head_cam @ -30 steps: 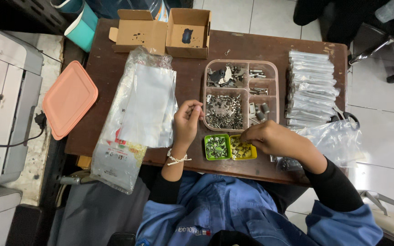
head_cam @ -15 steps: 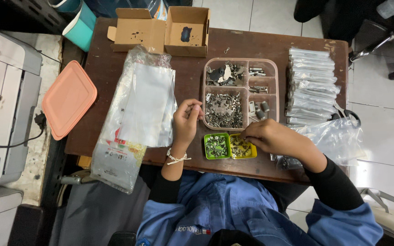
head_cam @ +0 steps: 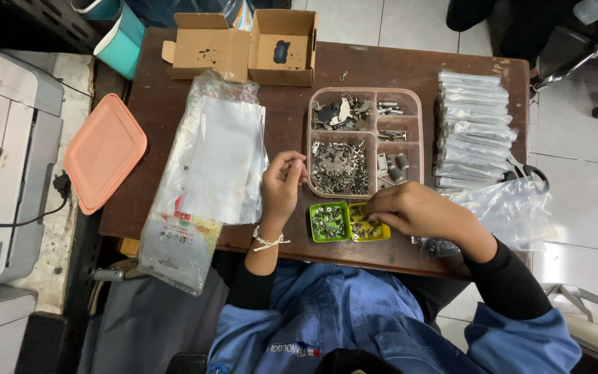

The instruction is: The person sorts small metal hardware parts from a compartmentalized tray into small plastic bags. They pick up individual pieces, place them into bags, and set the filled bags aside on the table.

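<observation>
left hand (head_cam: 282, 185): same spot as before, fingertips pinched together at the divided tray's (head_cam: 417, 104) 9 o'clock edge
right hand (head_cam: 413, 208): hasn't budged, grip curled, closure unclear, over yellow tray (head_cam: 372, 233), 3 o'clock of green tray (head_cam: 329, 222)

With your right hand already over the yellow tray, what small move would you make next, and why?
Probably pinch one small part from the yellow tray: the right hand rests with its fingertips inside it, while the left hand waits, fingers curled, beside the divided tray of screws.
</observation>
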